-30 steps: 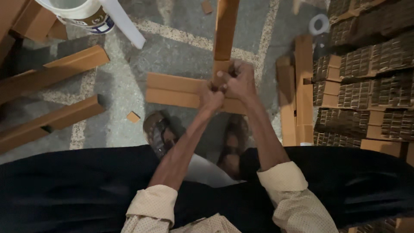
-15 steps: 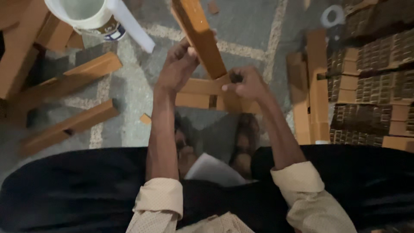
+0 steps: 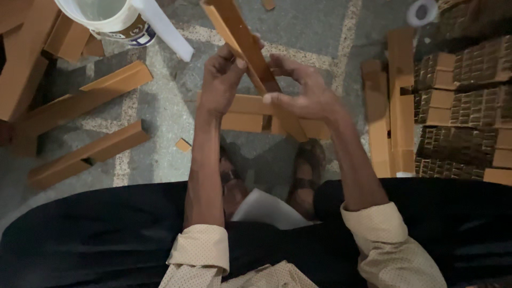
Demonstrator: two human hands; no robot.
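We hold a long cardboard strip (image 3: 241, 40) tilted toward eleven o'clock: our left hand (image 3: 221, 77) clenches its grip on it, our right hand (image 3: 301, 90) lies loose, fingers spread, against it at three o'clock, above flat cardboard pieces (image 3: 248, 112) on the floor (image 3: 298, 26).

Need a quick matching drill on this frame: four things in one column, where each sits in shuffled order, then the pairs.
Things:
1. cardboard strip
2. white bucket
3. tape roll
4. stacked corrugated sheets

Places:
A. along the right edge of the view
B. top left corner, on the floor
C. held up between the left hand and the right hand
D. top right, on the floor by the stacks

Pairs: 1-C, 2-B, 3-D, 4-A
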